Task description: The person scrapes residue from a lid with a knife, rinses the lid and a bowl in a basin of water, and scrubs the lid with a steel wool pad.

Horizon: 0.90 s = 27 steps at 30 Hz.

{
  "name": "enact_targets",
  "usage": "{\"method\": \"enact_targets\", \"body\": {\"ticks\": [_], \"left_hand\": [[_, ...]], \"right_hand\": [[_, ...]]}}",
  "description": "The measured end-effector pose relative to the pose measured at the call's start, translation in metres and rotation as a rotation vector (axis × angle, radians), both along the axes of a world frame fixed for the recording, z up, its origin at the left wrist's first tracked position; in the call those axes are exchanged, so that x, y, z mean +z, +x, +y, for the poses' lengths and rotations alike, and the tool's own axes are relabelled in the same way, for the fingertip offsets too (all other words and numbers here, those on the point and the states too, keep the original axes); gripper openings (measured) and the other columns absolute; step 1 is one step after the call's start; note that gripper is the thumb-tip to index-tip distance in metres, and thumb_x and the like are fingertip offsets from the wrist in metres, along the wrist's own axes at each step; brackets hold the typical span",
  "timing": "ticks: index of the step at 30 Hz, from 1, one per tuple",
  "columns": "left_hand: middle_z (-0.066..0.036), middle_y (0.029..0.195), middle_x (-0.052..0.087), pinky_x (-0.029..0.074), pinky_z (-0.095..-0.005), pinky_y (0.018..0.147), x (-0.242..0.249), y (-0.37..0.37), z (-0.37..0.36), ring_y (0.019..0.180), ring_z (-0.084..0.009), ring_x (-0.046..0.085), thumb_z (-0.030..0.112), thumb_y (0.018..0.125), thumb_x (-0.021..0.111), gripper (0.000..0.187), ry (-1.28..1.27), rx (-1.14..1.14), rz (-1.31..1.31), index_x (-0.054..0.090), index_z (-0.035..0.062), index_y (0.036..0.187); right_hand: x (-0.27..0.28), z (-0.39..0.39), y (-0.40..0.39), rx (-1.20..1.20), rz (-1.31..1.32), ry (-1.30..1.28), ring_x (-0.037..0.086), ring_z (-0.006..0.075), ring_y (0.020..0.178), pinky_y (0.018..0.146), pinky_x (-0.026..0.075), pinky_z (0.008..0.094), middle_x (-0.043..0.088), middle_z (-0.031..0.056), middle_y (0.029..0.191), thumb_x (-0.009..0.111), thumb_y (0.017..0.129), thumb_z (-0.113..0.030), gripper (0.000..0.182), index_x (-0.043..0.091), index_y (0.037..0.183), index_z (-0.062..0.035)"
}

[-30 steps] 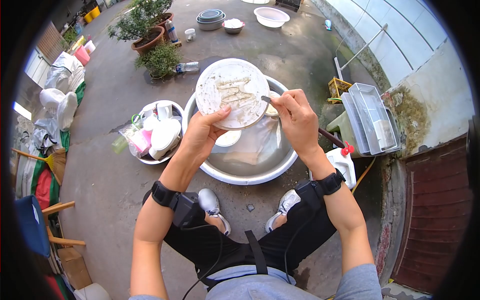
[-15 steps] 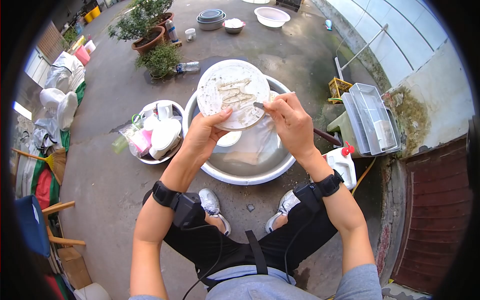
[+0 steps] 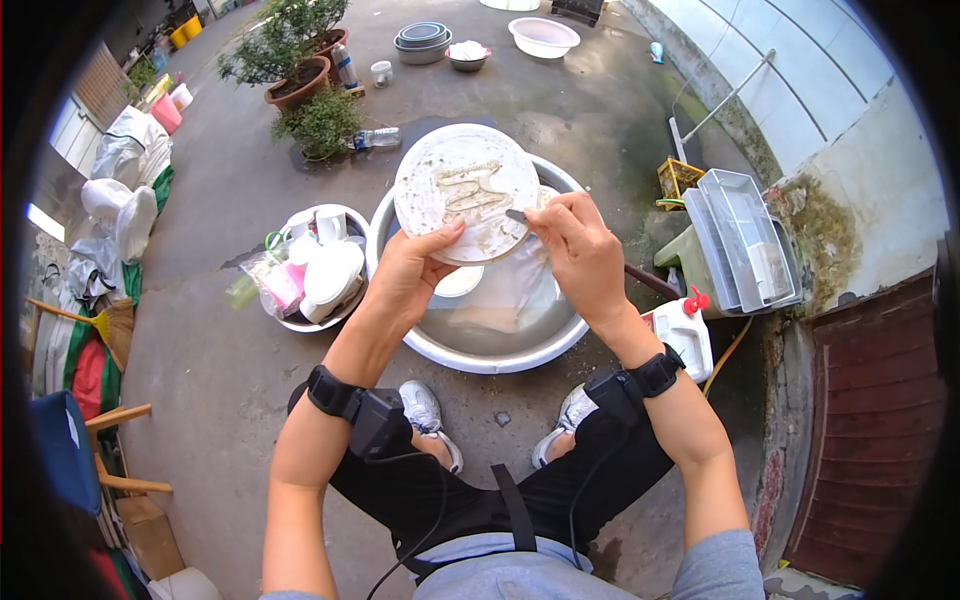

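My left hand (image 3: pixel 405 270) grips the lower left edge of a round white lid-like disc (image 3: pixel 425 190), thumb on its face. Brown residue and specks mark that face. Pinched in my right hand (image 3: pixel 582 250) is a small dark flat scraper-like piece (image 3: pixel 515 215), its tip at the disc's right side; whether it touches is hard to tell. Below both hands stands a large metal basin (image 3: pixel 480 366) of cloudy water. A white round dish (image 3: pixel 460 280) and a pale submerged item (image 3: pixel 500 310) show in it, partly hidden by the disc and hands.
Left of the basin, a bowl (image 3: pixel 290 322) holds white containers and plastic bags. At right are a white jug with red cap (image 3: pixel 682 335) and clear plastic boxes (image 3: pixel 745 240). Potted plants (image 3: pixel 300 85), a bottle (image 3: pixel 377 137) and tubs (image 3: pixel 545 38) stand farther off.
The disc and both hands sit slightly lower in view, partly because the camera shifted a little. My right hand has dipped slightly with the small dark piece; both grips are unchanged.
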<state>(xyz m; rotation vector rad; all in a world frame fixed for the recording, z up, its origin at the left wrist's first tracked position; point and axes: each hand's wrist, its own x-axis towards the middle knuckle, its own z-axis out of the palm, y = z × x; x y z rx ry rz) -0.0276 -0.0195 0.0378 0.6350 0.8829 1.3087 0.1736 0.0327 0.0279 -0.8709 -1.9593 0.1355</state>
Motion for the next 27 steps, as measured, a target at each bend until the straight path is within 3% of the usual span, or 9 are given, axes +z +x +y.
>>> {"method": "enact_targets", "body": {"ticks": [4, 8, 14, 19, 23, 27], "left_hand": [[-0.013, 0.116, 0.064, 0.050, -0.0325, 0.097, -0.002, -0.001, -0.001, 0.107, -0.0185, 0.063, 0.013, 0.088, 0.065, 0.041, -0.011, 0.004, 0.005, 0.054, -0.0038, 0.123], [-0.013, 0.116, 0.064, 0.049, -0.0327, 0.097, -0.006, 0.000, 0.000, 0.107, -0.0184, 0.063, 0.013, 0.087, 0.066, 0.042, -0.013, -0.015, 0.022, 0.054, -0.0035, 0.124], [-0.012, 0.117, 0.064, 0.050, -0.0324, 0.096, -0.001, 0.004, -0.002, 0.106, -0.0186, 0.063, 0.014, 0.087, 0.066, 0.044, -0.029, -0.017, 0.035, 0.052, -0.0020, 0.125], [-0.012, 0.117, 0.064, 0.050, -0.0328, 0.095, -0.001, 0.005, 0.000, 0.107, -0.0189, 0.063, 0.013, 0.087, 0.066, 0.044, -0.027, -0.020, 0.023, 0.051, -0.0019, 0.126], [-0.012, 0.118, 0.063, 0.050, -0.0324, 0.095, -0.003, 0.004, 0.000, 0.107, -0.0185, 0.062, 0.014, 0.088, 0.065, 0.045, -0.017, -0.014, 0.021, 0.050, -0.0022, 0.127], [-0.009, 0.118, 0.063, 0.051, -0.0299, 0.091, -0.009, 0.003, 0.001, 0.107, -0.0163, 0.062, 0.017, 0.085, 0.069, 0.048, 0.006, -0.014, 0.017, 0.052, 0.0021, 0.127]], "right_hand": [[-0.003, -0.004, -0.004, 0.047, -0.030, 0.003, 0.062, 0.0210, 0.062, 0.051, 0.048, 0.0329, 0.060, 0.0013, 0.086, 0.068, 0.082, -0.010, 0.005, 0.065, 0.085, -0.0108], [-0.001, 0.004, 0.001, -0.111, -0.031, -0.024, 0.062, 0.0211, 0.062, 0.050, 0.048, 0.0329, 0.059, 0.0020, 0.087, 0.068, 0.082, -0.009, 0.006, 0.065, 0.087, -0.0111], [-0.003, 0.002, -0.001, 0.011, 0.011, 0.007, 0.062, 0.0217, 0.061, 0.051, 0.047, 0.0343, 0.058, 0.0019, 0.088, 0.068, 0.083, -0.011, 0.006, 0.063, 0.086, -0.0095], [0.000, 0.004, 0.002, -0.136, -0.010, -0.023, 0.062, 0.0203, 0.061, 0.051, 0.047, 0.0332, 0.058, 0.0026, 0.087, 0.068, 0.083, -0.011, 0.006, 0.063, 0.087, -0.0098], [-0.002, -0.004, -0.008, -0.032, -0.049, 0.031, 0.062, 0.0201, 0.061, 0.050, 0.047, 0.0328, 0.058, 0.0019, 0.087, 0.069, 0.083, -0.013, 0.007, 0.062, 0.084, -0.0096], [0.001, 0.008, -0.002, -0.158, -0.005, -0.004, 0.062, 0.0210, 0.061, 0.051, 0.048, 0.0333, 0.057, 0.0024, 0.087, 0.067, 0.084, -0.012, 0.005, 0.064, 0.086, -0.0104]]}}
